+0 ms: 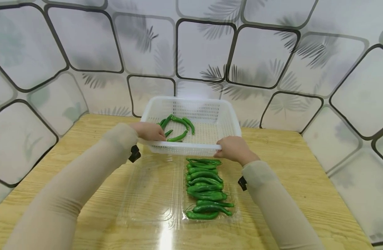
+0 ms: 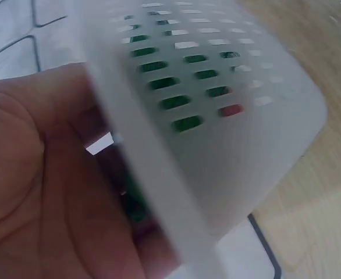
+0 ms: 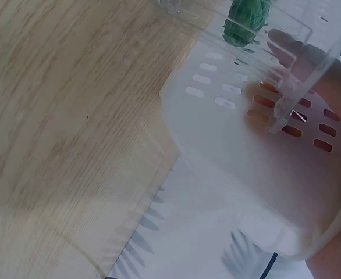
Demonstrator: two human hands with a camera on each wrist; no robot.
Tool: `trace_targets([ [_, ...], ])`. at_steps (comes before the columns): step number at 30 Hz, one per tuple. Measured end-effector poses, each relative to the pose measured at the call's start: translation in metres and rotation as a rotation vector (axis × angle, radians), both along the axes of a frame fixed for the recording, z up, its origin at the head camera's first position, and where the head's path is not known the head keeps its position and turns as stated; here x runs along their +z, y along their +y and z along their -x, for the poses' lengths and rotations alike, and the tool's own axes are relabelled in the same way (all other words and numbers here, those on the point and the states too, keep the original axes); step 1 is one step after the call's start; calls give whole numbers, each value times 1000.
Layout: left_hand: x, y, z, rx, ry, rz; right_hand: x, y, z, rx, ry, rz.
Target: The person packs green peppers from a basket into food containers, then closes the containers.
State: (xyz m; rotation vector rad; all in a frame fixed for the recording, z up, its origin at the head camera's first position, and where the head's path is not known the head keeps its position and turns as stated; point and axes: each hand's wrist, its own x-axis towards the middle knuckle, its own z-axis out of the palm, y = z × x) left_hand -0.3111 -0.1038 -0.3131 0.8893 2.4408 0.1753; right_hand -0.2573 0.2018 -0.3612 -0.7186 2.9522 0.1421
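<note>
A white slotted plastic basket [image 1: 196,104] stands at the back of the table, with several green chili peppers [image 1: 180,121] lying in its left half. My left hand [image 1: 149,131] holds the near left part of its rim, fingers reaching over to the inside. At the near right corner my right hand [image 1: 233,149] grips the rim, thumb on the outer side in the right wrist view. Just in front of the basket lies a clear hinged plastic box [image 1: 181,217], opened flat. Its right half holds a column of green peppers [image 1: 207,189] laid crosswise; the left half [image 1: 152,194] has none.
The light wooden table [image 1: 94,194] meets patterned wall panels [image 1: 207,52] right behind the basket and on both sides. Dark wrist-camera mounts [image 1: 134,153] sit under both sleeves.
</note>
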Motion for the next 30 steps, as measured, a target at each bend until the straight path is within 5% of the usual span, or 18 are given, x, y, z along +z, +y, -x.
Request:
trace_targets([
  [6,5,-7,-8,-17,39,-118,1,1,-1,0,7,2],
  [20,6,-17,-18,144,55,-264,-1,2,-1,-1,7,9],
  [30,-1,-16,-27,210,144,-339,0,1,-1,4,17,4],
])
